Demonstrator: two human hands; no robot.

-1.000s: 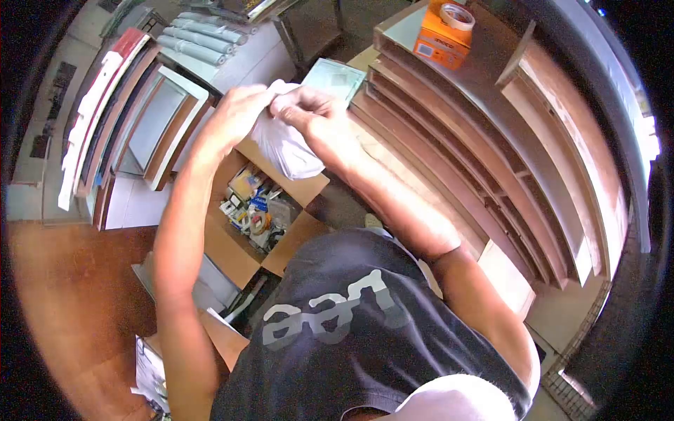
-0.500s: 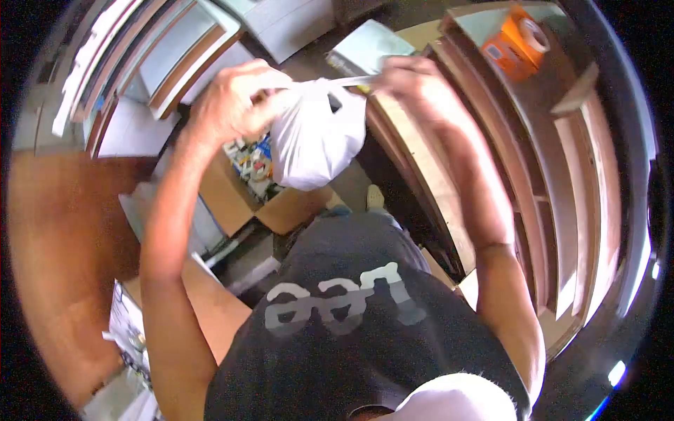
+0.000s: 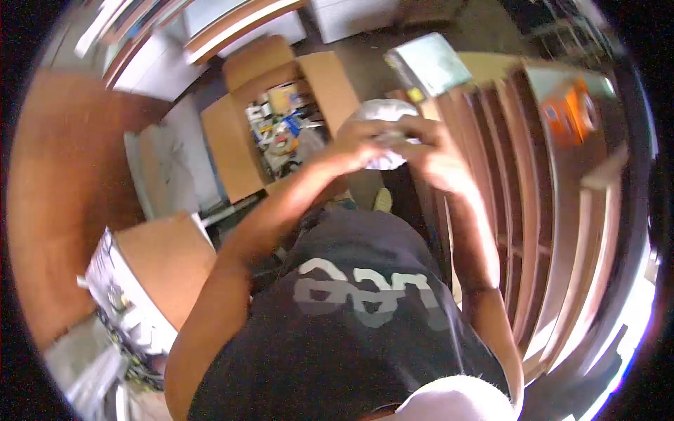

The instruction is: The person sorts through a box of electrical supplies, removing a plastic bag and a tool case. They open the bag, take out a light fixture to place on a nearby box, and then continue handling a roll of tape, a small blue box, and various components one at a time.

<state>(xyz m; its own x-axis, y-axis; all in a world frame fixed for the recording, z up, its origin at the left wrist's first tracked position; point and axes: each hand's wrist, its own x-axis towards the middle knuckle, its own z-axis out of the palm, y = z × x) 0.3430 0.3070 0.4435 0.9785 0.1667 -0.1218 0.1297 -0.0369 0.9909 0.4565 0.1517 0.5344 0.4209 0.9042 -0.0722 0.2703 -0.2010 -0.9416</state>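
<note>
Both hands [image 3: 393, 144] grip white bag [image 3: 382, 112] nr open box [image 3: 239, 151] w/ clutter.

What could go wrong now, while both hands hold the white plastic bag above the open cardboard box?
1. The white plastic bag is squeezed between the left hand and the right hand; thin plastic might tear.
2. If the grip slips, the bag may drop beside the open cardboard box, not into it.
3. The wooden panels stand close to the right arm; an elbow might bump them.

An open cardboard box [image 3: 239, 151] of clutter sat at ten o'clock. An orange box [image 3: 562, 112] rested on wooden shelves [image 3: 533, 231] at two o'clock.
</note>
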